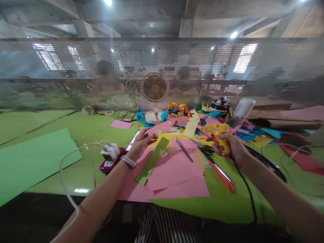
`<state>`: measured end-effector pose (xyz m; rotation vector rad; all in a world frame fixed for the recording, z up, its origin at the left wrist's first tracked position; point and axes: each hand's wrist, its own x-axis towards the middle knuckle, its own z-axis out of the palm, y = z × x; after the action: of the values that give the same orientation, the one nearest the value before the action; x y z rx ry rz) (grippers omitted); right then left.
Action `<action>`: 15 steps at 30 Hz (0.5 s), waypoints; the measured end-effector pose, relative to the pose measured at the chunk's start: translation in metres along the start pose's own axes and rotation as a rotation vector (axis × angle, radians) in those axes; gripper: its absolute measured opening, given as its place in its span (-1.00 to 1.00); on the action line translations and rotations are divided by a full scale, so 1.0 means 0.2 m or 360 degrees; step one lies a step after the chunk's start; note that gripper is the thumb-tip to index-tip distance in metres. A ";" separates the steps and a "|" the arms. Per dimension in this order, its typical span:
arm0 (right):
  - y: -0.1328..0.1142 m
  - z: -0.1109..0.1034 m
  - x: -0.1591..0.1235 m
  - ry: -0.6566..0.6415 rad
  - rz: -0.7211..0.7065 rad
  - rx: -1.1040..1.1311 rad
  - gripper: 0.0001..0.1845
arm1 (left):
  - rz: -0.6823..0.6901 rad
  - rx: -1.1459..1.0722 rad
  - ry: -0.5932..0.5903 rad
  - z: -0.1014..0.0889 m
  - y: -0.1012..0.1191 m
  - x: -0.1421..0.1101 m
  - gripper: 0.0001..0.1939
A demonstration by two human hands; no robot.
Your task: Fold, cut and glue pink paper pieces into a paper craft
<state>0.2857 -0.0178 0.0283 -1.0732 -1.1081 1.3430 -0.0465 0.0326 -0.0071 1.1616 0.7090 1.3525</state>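
Note:
My left hand [141,143], with a white band on its wrist, pinches a small piece of pink paper [161,127] above the worktop. In my right hand [236,148] is a yellow hot glue gun [219,129], its nozzle pointing left toward the paper and its black cord trailing down. Pink sheets [182,182] lie between my arms, with a dark green paper strip [154,161] and metal tweezers [185,151] on top. Black-handled scissors [208,150] and an orange utility knife [222,174] lie below the glue gun.
A phone [131,141] and a purple power block [105,166] with white chargers [110,151] sit left of my hand. Behind stand a small fan [155,88] and heaped paper scraps [192,123]. A light green sheet [37,165] lies far left. White cables cross both sides.

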 end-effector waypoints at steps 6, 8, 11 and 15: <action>0.13 0.40 0.27 -0.0076 -0.0010 0.0002 -0.81 | -0.0008 -0.0036 0.0042 0.00 0.01 0.00 -0.57; 0.18 0.49 0.34 -0.0133 0.0044 0.0000 -0.78 | -0.0018 -0.0055 0.0029 0.00 0.01 -0.01 -0.58; 0.27 0.58 0.37 -0.0223 0.0105 -0.0019 -0.75 | -0.0026 -0.0073 -0.0017 0.01 0.02 -0.02 -0.61; 0.34 0.61 0.37 -0.0145 0.0063 -0.0038 -0.74 | -0.0046 -0.0068 -0.0046 0.01 0.03 -0.03 -0.62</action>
<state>0.1495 0.0477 -0.0199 -1.0651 -1.1779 1.4255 -0.0470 0.0250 -0.0031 1.1309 0.6708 1.3181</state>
